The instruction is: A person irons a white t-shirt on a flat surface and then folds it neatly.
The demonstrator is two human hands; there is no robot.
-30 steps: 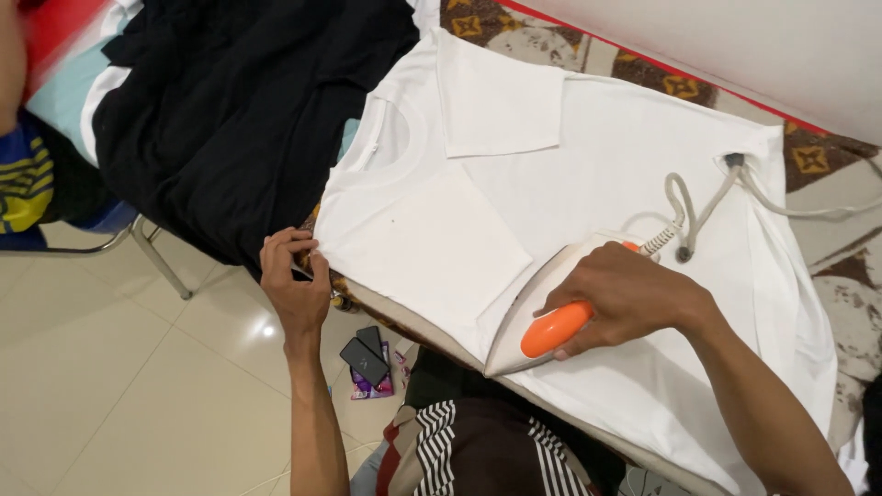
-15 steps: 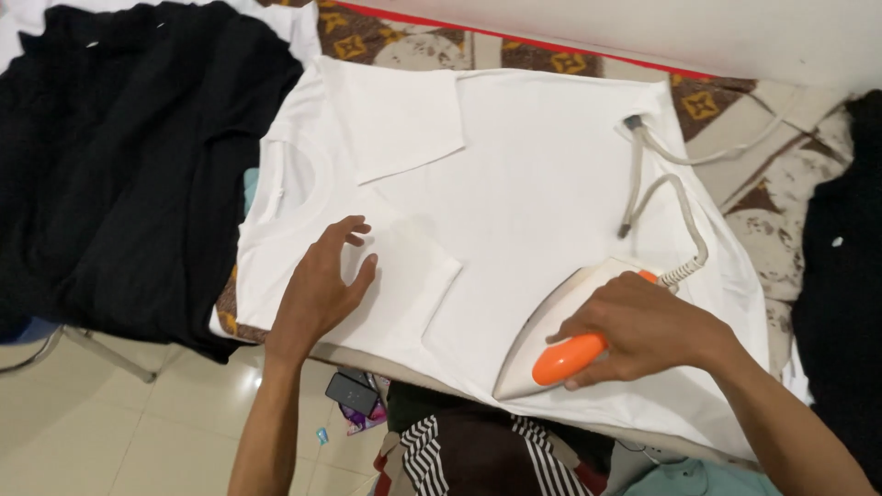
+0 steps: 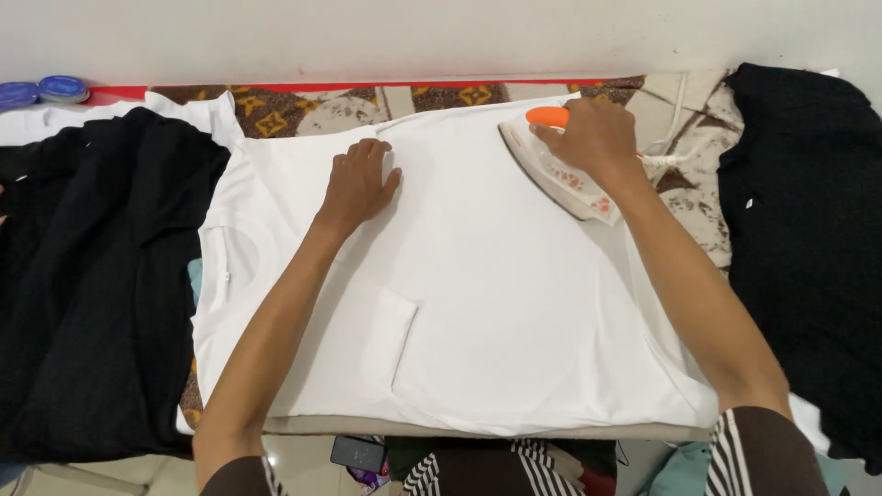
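A person ironed a white T-shirt spread flat across the centre of the frame.

The right hand, upper right of centre, was closed around the orange handle of a white iron pressed on the shirt's far edge. The left hand, upper centre, lay open and flat on the cloth. Black garments filled the left side, and another black garment the right.
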